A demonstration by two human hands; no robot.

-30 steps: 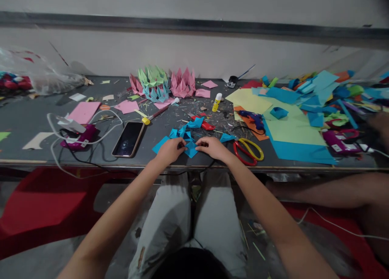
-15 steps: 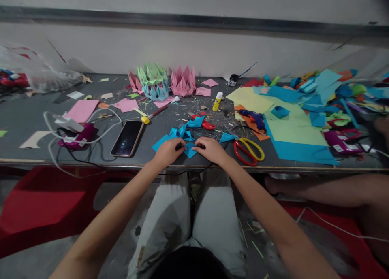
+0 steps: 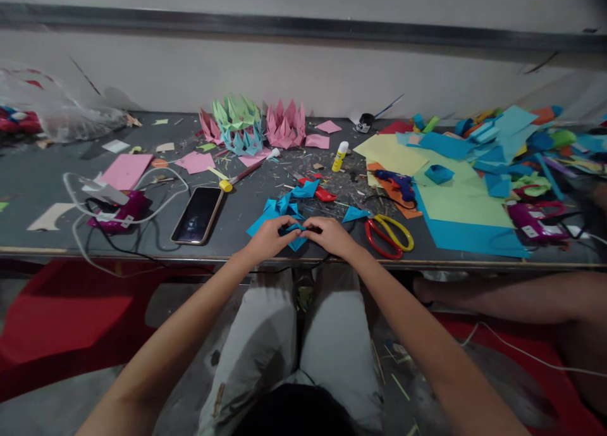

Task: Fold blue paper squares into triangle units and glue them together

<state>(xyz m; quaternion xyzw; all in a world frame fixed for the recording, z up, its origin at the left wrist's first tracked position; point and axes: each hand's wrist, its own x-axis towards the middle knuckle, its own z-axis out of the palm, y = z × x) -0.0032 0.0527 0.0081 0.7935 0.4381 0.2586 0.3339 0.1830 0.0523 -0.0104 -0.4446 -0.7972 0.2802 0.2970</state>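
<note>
Near the table's front edge, a small piece of blue folded paper is held between my two hands. My left hand pinches its left side, and my right hand pinches its right side. The fingers cover part of its folds. Just behind my hands lie several blue folded paper pieces, and a flat blue sheet sits partly under my left hand. One more blue folded piece rests right of my right hand, by scissors with red and yellow handles.
A phone and a purple power block with cables lie left. Behind stand pink and green folded-paper crowns, a glue stick and a red cutter. Yellow-green sheets cover the right. Another person's arm shows at right.
The fingers of my left hand have shifted on the blue folded paper, whose near edge now looks raised between my hands. My right hand stays nearly in place.
</note>
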